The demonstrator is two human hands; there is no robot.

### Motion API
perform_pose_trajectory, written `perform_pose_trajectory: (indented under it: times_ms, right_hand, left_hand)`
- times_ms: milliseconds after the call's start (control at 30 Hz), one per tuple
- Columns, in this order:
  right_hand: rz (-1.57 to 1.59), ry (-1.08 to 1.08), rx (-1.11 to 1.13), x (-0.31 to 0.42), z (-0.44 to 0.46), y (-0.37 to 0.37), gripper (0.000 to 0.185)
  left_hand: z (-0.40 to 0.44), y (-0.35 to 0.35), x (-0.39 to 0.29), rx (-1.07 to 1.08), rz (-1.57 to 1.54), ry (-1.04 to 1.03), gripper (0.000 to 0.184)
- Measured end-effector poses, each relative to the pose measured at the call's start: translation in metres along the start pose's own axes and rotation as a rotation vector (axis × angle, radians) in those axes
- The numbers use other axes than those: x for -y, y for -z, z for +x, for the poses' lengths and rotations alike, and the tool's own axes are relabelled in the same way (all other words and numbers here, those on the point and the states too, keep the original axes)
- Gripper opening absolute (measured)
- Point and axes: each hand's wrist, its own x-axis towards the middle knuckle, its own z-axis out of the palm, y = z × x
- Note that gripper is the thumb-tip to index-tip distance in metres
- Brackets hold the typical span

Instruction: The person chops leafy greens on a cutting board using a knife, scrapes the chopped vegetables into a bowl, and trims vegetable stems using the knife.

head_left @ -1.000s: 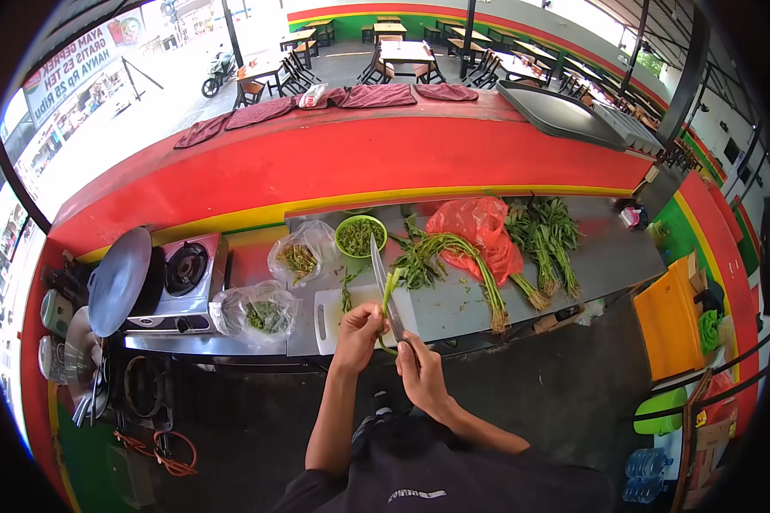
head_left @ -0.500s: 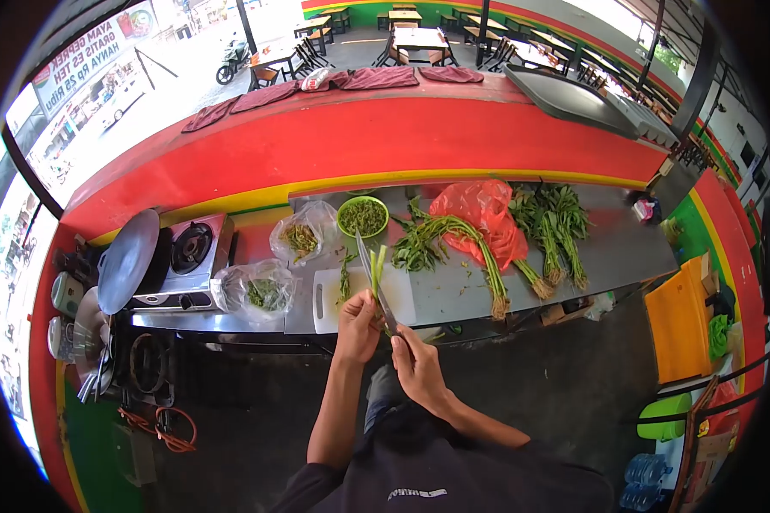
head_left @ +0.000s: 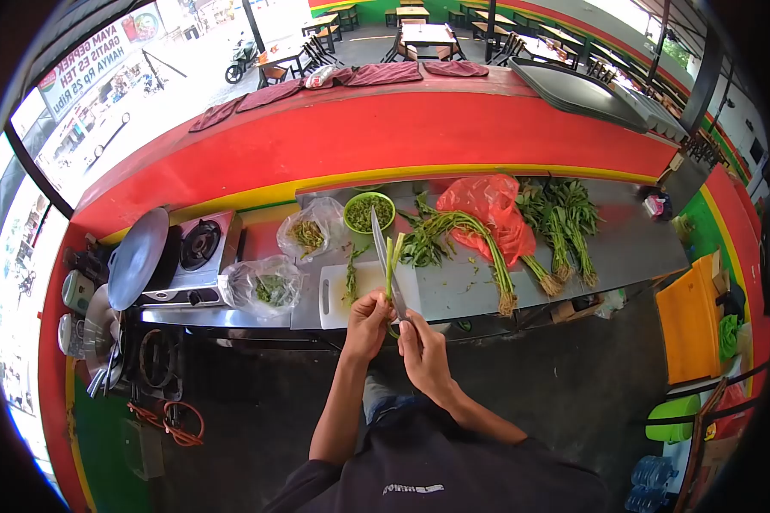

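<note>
Pinched in the fingers of my left hand (head_left: 369, 323) are pale green vegetable stems (head_left: 393, 265), standing upright. My right hand (head_left: 423, 349) is closed round the handle of a long knife (head_left: 381, 244), its blade pointing away from me and lying against the stems. Both hands are at the near edge of a white cutting board (head_left: 330, 282), which carries a leafy sprig (head_left: 352, 278). Beyond the board, a green bowl (head_left: 370, 213) holds chopped greens. Leafy greens with long stems (head_left: 479, 239) lie to the right, roots toward me.
Two clear plastic bags (head_left: 269, 286) of greens lie left of the board. Further left are a gas stove (head_left: 198, 248) and a large pan lid (head_left: 139, 259). A red plastic bag (head_left: 483, 214) and rooted bunches (head_left: 565, 231) occupy the right. A red wall (head_left: 385, 137) runs behind.
The knife and stems stay in my hands; the blade now sits closer along the stems, which stand more upright. The whole view has shifted slightly to the right.
</note>
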Motion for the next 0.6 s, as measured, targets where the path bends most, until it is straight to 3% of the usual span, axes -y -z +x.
perform_pose_trajectory:
  times_ms: [300, 400, 600]
  right_hand:
    - [-0.055, 0.053, -0.052, -0.005, 0.017, -0.014, 0.028]
    - [-0.080, 0.056, -0.064, 0.001, 0.021, -0.011, 0.028]
    - [-0.114, 0.141, -0.110, -0.002, 0.024, -0.012, 0.028]
  left_hand:
    - [0.022, 0.018, -0.006, 0.007, 0.032, 0.049, 0.019]
    - [0.033, 0.023, -0.003, 0.120, 0.004, 0.007, 0.022]
    - [0.045, 0.010, -0.016, 0.065, 0.005, 0.050, 0.024]
